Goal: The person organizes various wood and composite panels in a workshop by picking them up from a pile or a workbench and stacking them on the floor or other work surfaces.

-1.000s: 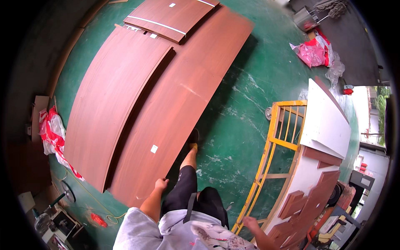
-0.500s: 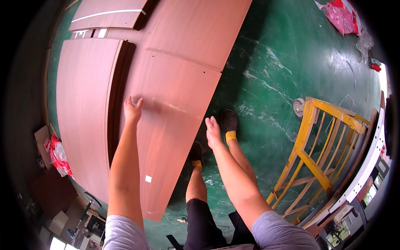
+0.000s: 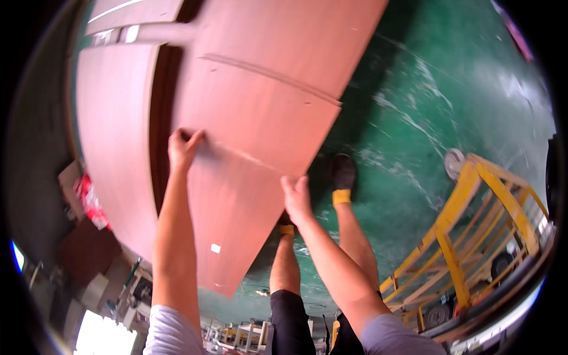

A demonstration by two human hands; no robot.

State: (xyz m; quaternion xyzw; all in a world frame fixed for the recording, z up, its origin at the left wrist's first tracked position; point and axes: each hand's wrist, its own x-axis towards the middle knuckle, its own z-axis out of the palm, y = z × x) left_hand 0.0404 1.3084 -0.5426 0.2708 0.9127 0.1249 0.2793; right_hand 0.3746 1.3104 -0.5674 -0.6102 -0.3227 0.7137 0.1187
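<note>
A long reddish-brown wooden panel (image 3: pixel 254 118) with a small white label (image 3: pixel 215 248) lies lengthwise before me. My left hand (image 3: pixel 182 149) is at its left edge, thumb reaching over the top face and fingers down in the dark gap by the neighbouring stack. At the right edge, my right hand (image 3: pixel 297 200) has its thumb over the top and its fingers along the outer side, partly hidden. Both hands appear closed on the panel's edges. Past a cross seam, another panel (image 3: pixel 284 41) of the same colour continues away from me.
A thick stack of wooden panels (image 3: pixel 115 118) stands close on the left, with another stack (image 3: pixel 133 15) beyond. On the right, a yellow barred metal frame (image 3: pixel 449 260) with a caster wheel (image 3: pixel 454 163) rests on the scuffed green floor (image 3: pixel 408 130). Red-and-white plastic (image 3: pixel 89 201) lies at far left.
Both hands, held open before, have come to the panel's edges, the right one moving in from beside it. The step at the cross seam looks thicker. The view has shifted.
</note>
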